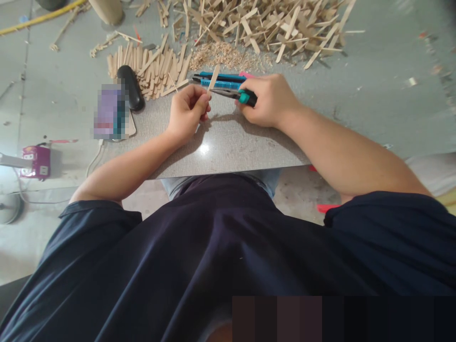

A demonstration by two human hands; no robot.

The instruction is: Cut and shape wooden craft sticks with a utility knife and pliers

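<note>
Between the thumb and fingers of my left hand (pixel 190 109) is a pale wooden craft stick (pixel 214 78), tilted with its rounded end up. My right hand (pixel 269 100) is wrapped round the green and black handles of long-nose pliers (pixel 228 93). The tip of the pliers meets the stick just above my left fingers; whether the jaws grip it I cannot tell. Behind the pliers lies a blue tool (pixel 223 80) with a dark tip, partly covered by my right hand. Small wood shavings (pixel 228 56) are scattered beyond it.
A big heap of craft sticks (pixel 270 26) fills the back of the table, with a lower pile (pixel 156 69) at left. A black case (pixel 131 88) and a blurred-out phone (pixel 110 111) with a cable lie left. Farther left is a purple power block (pixel 35 161). The table edge (pixel 228 172) runs before me.
</note>
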